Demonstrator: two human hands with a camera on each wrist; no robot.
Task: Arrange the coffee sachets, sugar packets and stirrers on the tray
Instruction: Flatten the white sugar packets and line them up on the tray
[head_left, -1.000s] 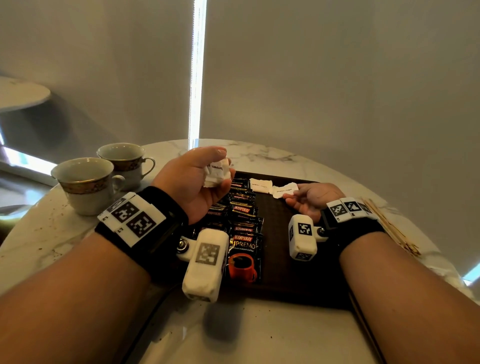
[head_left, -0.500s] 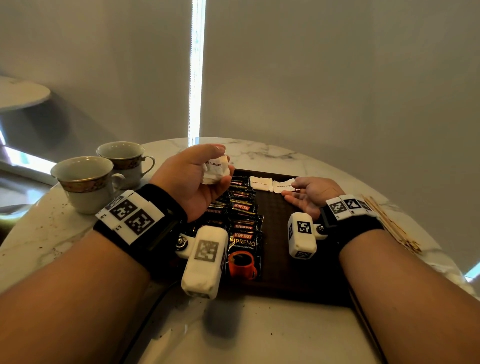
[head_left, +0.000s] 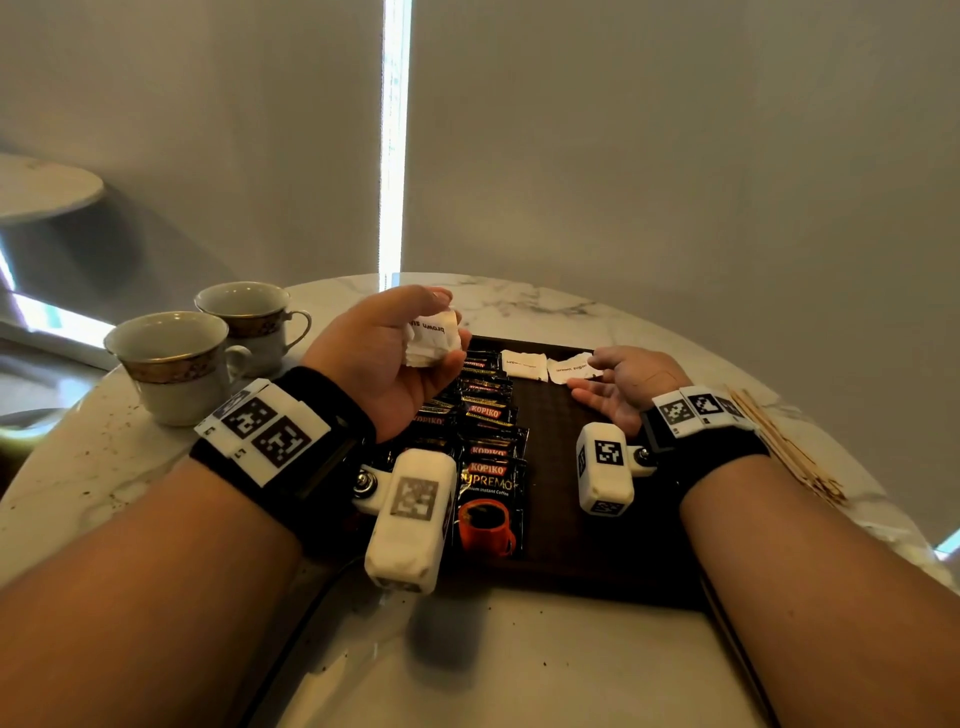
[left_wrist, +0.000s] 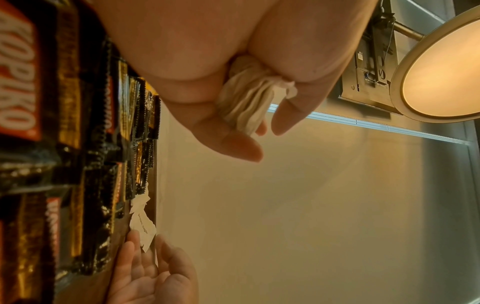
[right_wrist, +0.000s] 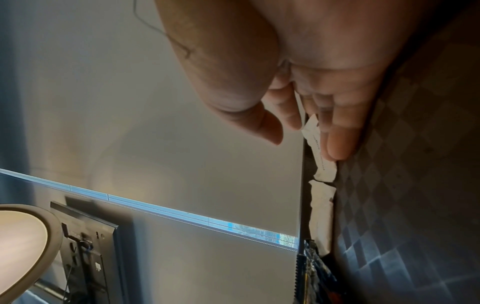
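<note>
Right hand (head_left: 626, 387): moved slightly rearward since prior frames; straight fingers (right_wrist: 337, 142) now press second sugar packet (head_left: 571, 368) flat at tray (head_left: 571, 566) far edge, beside first packet (head_left: 522, 364). Row of two started; more remain. Packet long axis runs left-right, parallel to far rim. Left hand (head_left: 395, 364): fingers clenched round packet stack (head_left: 431, 340), raised over coffee sachets (head_left: 485, 415). Stirrers (head_left: 779, 441) lie on surface, right of tray.

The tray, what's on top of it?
On the tray lie rows of black coffee sachets and two white sugar packets at the far edge. The left hand and wrist camera cover some sachets.
</note>
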